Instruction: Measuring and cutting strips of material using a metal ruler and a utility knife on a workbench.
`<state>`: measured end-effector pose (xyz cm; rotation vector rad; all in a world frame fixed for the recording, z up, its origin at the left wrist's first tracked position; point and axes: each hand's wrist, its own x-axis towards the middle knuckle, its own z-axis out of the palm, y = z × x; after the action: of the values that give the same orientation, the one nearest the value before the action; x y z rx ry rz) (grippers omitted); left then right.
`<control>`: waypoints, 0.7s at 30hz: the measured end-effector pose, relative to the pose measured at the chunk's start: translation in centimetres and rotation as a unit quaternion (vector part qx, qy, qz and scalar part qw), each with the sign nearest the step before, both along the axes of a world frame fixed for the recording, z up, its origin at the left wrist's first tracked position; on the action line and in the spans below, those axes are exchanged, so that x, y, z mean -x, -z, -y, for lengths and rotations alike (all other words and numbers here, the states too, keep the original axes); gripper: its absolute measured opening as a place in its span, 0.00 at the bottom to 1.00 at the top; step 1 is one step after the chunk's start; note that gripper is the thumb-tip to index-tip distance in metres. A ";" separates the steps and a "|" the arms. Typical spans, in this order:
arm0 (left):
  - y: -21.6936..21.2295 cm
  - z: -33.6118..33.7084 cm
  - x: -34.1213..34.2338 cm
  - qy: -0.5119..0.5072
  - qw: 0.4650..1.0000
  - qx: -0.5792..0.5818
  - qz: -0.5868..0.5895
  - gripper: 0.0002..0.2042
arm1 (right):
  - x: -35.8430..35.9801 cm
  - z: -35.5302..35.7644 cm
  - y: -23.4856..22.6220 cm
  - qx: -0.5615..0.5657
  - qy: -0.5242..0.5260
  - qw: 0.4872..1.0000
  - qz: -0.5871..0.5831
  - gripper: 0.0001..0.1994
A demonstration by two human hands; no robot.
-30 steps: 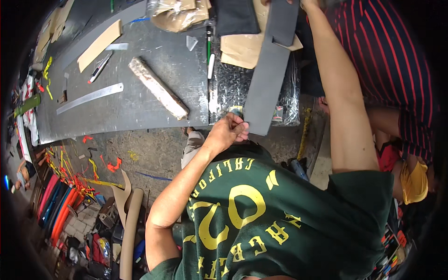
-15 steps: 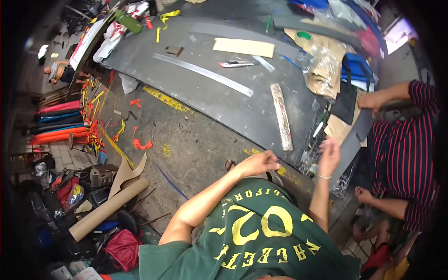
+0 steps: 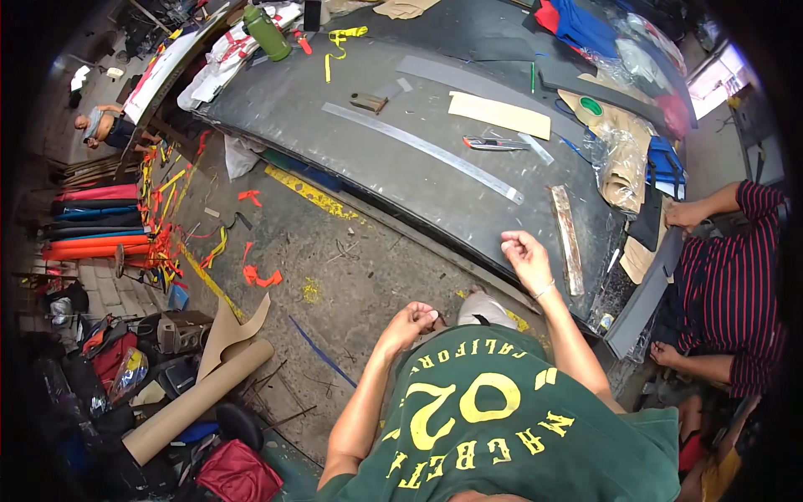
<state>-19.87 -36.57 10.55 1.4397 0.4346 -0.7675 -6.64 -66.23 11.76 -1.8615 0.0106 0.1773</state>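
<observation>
My left hand (image 3: 410,326) is in front of my shirt, fingers curled and tips together; whatever may be in them is hidden. Over the near edge of the dark worktable (image 3: 418,213), my right hand (image 3: 529,263) is raised with its fingers half bent and slightly apart, nothing visible in it. Just right of it lies a narrow worn strip (image 3: 568,238). Farther back on the table are a long metal ruler (image 3: 422,151), a utility knife (image 3: 495,144), a cream rectangular piece (image 3: 499,115) and a small brown block (image 3: 369,102).
At the right, a co-worker in a striped shirt (image 3: 728,293) touches a dark sheet (image 3: 648,293) at the table's end. Brown paper and plastic (image 3: 627,167) lie nearby. A cardboard roll (image 3: 201,402) and bags lie at lower left; coloured fabric rolls (image 3: 100,222) are stacked beyond.
My left hand has drawn back from the table edge, down and left. My right hand has moved left and slightly up. The table appears shifted right in view.
</observation>
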 end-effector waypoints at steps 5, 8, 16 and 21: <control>-0.9 -0.3 -4.9 0.015 1.000 -0.021 0.011 0.14 | -5.4 -3.1 -0.3 0.031 -0.004 0.999 -0.018 0.11; -2.2 -1.1 -9.2 0.071 0.995 -0.066 -0.002 0.14 | -9.6 -5.2 0.7 0.042 -0.034 0.998 -0.023 0.10; -3.5 -7.7 -19.6 0.043 0.987 -0.148 0.042 0.15 | -23.3 -13.6 1.3 0.007 -0.087 0.992 0.096 0.09; -6.7 -11.2 -31.1 0.098 0.906 -0.338 0.236 0.15 | -26.2 -17.2 0.0 -0.009 -0.099 0.991 0.091 0.08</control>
<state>11.28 -25.37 17.26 2.2810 0.1772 -0.3973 19.59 -48.99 11.72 -1.8531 -0.3021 0.1432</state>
